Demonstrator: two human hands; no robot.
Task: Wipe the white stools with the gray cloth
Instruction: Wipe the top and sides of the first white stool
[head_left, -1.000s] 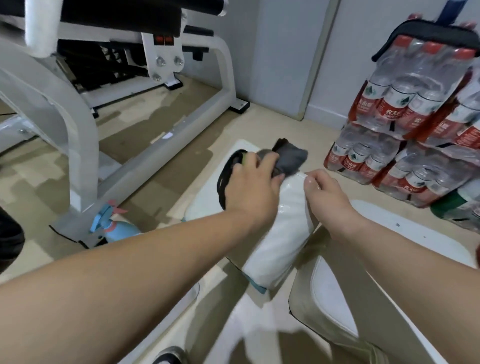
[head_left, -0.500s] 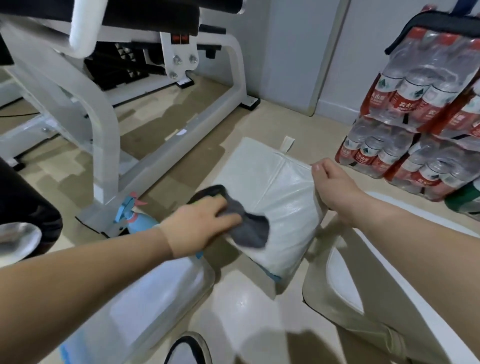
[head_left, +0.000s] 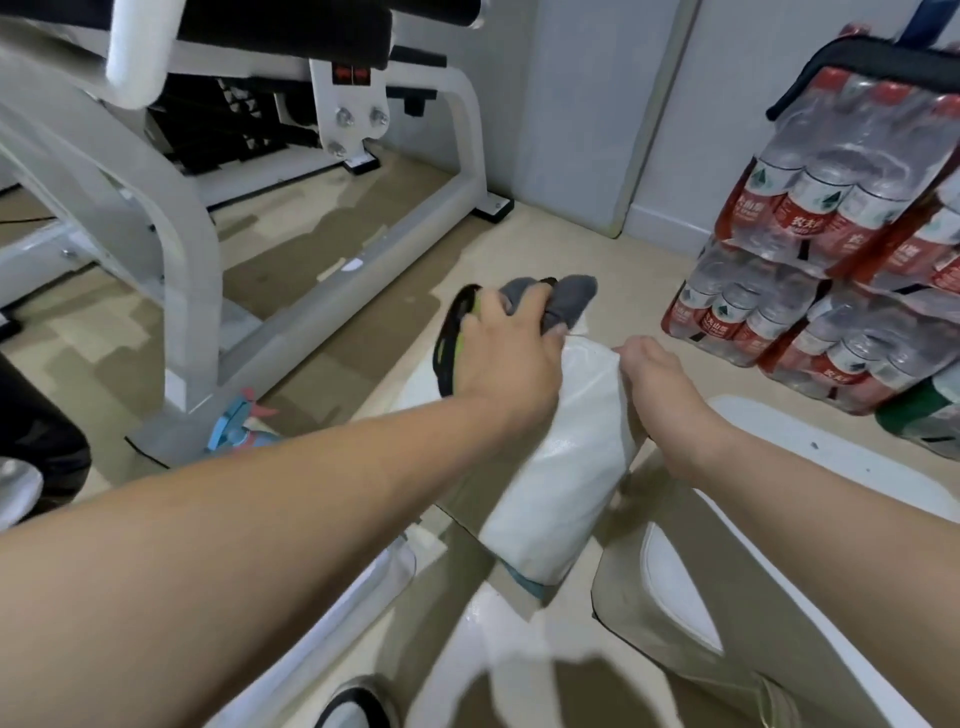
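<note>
white exercise machine frame (head_left: 192, 223) far left; blue spray bottle (head_left: 235, 423) by its near foot; shrink-wrapped water bottle packs (head_left: 831, 249) stacked far right.

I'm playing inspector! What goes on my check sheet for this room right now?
Surface: beige floor, with darker patches.
Job's things: gray cloth bunched at the far end of a tilted white stool; second white stool lying to its right.
Clutter: blue spray bottle on the floor; black-and-green thing under the left hand, cannot tell what.
Hands: left hand grips the cloth; right hand holds the tilted stool's edge.
Cables: thin dark line on the far-left floor, maybe a cable.
Surroundings: white exercise machine, stacked packs of water bottles.
</note>
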